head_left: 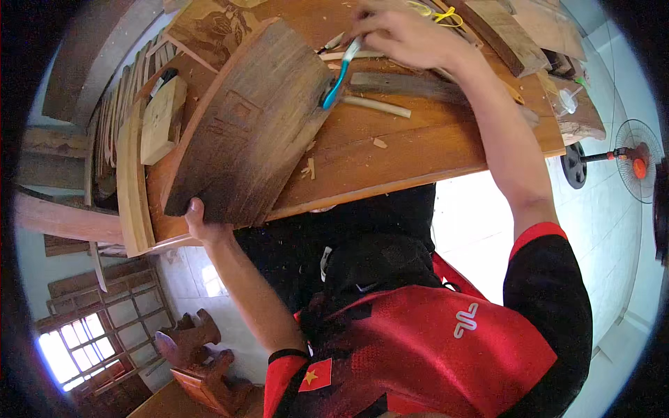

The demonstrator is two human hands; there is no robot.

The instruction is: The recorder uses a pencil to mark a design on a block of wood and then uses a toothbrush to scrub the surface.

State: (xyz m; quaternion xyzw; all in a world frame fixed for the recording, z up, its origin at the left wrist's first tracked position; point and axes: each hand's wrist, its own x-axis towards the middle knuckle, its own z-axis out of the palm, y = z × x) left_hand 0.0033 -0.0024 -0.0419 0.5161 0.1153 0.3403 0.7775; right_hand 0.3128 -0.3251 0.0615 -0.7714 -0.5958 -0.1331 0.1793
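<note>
A dark brown wooden board (279, 118) with shallow carved marks lies at a slant on the orange-brown table (418, 143), its lower corner reaching over the front edge. My left hand (205, 221) grips that near edge, thumb on the top face and the other fingers hidden below. Over the far side of the table, my right hand (401, 35) is closed on a teal and white toothbrush (343, 73), slightly smeared by motion. The toothbrush's head meets the board's right edge; its bristles look dark.
Pale wood shavings (309, 167) and a thin wooden stick (378, 106) lie right of the board. A light wood block (164, 120) and long strips (132, 182) line the left. Thick planks (505, 35) sit at the back right. A standing fan (637, 164) is farther right.
</note>
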